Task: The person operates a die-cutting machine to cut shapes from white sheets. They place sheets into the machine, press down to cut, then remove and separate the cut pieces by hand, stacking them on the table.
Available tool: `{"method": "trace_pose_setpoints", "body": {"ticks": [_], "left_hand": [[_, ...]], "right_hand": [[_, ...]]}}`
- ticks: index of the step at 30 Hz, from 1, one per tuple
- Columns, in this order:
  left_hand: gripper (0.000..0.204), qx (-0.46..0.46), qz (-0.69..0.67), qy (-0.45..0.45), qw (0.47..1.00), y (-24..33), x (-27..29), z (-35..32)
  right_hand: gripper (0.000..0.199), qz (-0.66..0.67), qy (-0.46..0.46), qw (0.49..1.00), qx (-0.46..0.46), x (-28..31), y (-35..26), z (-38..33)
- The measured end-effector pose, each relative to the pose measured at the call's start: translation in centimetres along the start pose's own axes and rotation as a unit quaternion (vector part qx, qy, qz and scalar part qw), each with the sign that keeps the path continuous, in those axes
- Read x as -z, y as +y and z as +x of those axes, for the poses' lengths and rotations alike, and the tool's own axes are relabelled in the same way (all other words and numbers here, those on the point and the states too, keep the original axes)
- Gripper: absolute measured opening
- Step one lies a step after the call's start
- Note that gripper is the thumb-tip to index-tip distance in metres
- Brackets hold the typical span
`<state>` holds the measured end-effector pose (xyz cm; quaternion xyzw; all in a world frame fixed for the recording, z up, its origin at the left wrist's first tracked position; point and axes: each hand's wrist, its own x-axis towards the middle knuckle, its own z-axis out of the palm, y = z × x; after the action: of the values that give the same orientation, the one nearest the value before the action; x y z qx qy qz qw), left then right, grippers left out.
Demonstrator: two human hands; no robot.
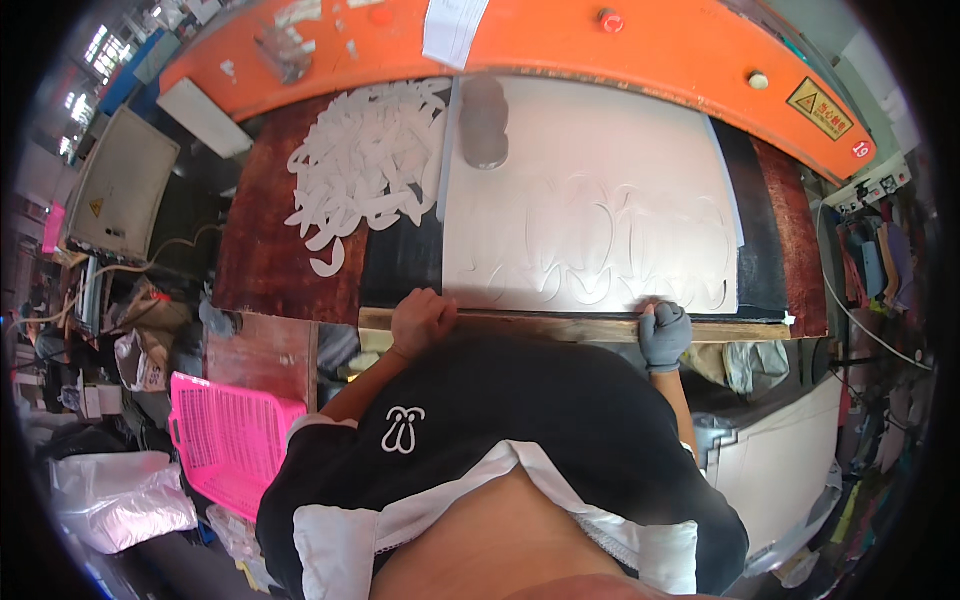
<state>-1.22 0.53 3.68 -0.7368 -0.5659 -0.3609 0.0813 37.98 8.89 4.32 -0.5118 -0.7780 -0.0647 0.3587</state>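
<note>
A large white sheet (520,220) lies on a black board (405,255), with curved, sole-like outlines marked across its near half. On its far left part is a dark grey, rounded, elongated piece (486,125), blurred. My left hand (424,320), bare, is closed at the board's wooden front edge (540,328), beside the sheet's near left corner. Closed at the same edge, near the sheet's right side, is my right hand (665,335) in a grey glove with bare fingertips. What the fingers of either hand grip is hidden.
Many white curved offcuts (365,160) are heaped left of the sheet. An orange machine beam (540,45) with a red button (610,20) spans the far side. A pink plastic basket (235,435) stands low at left. A grey metal cabinet (125,180) is farther left.
</note>
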Motion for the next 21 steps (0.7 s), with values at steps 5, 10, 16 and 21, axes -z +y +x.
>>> {"method": "trace_pose_setpoints", "body": {"ticks": [5,10,16,21], "left_hand": [[0.023,0.064,0.033,0.028,0.997,2.1,-0.1,-0.8],[0.028,0.162,0.114,0.033,0.98,1.6,0.6,2.7],[0.03,0.131,0.102,0.037,0.985,-3.3,-1.1,11.1],[0.03,0.147,0.139,0.018,0.979,-5.8,-3.2,13.2]], "right_hand": [[0.012,0.096,0.001,0.995,0.0,1.0,0.2,0.5],[0.026,0.329,-0.05,0.939,-0.088,2.1,4.1,11.8],[0.025,0.367,0.256,0.873,-0.193,7.8,18.6,30.1],[0.021,0.443,0.202,0.848,-0.209,6.1,20.8,28.1]]}}
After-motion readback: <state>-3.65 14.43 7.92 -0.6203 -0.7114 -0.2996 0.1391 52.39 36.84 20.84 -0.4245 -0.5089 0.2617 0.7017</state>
